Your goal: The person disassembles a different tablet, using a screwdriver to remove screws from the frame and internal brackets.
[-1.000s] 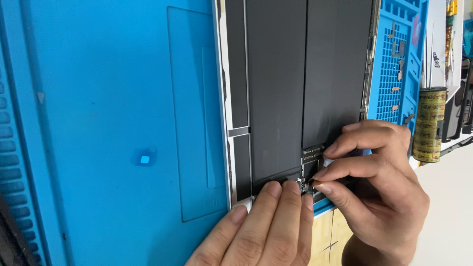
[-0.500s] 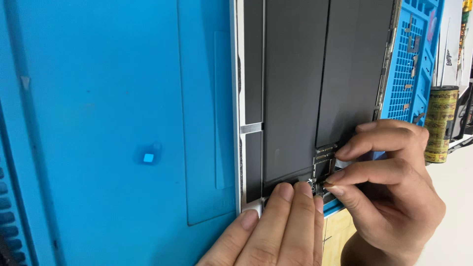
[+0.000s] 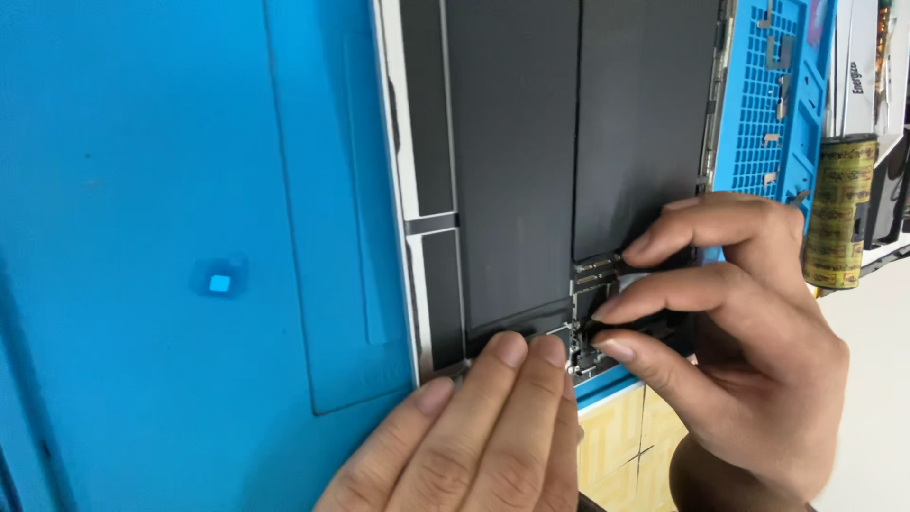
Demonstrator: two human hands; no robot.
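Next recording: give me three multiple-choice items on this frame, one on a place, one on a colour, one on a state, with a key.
1. Where do the hands meet?
A. at the small connector parts on the opened device's near edge
B. on the yellow roll
C. on the small pale square on the mat

2. What colour is the work mat?
A. red
B. blue
C. white

3. How do the left hand's fingers lie?
A. curled in a fist
B. lifted off the device
C. flat, tips pressing on the device

Key: 1 A, the left hand and right hand both touch the connector parts. 2 B, the mat is blue. 3 C, the fingertips rest on the opened device.
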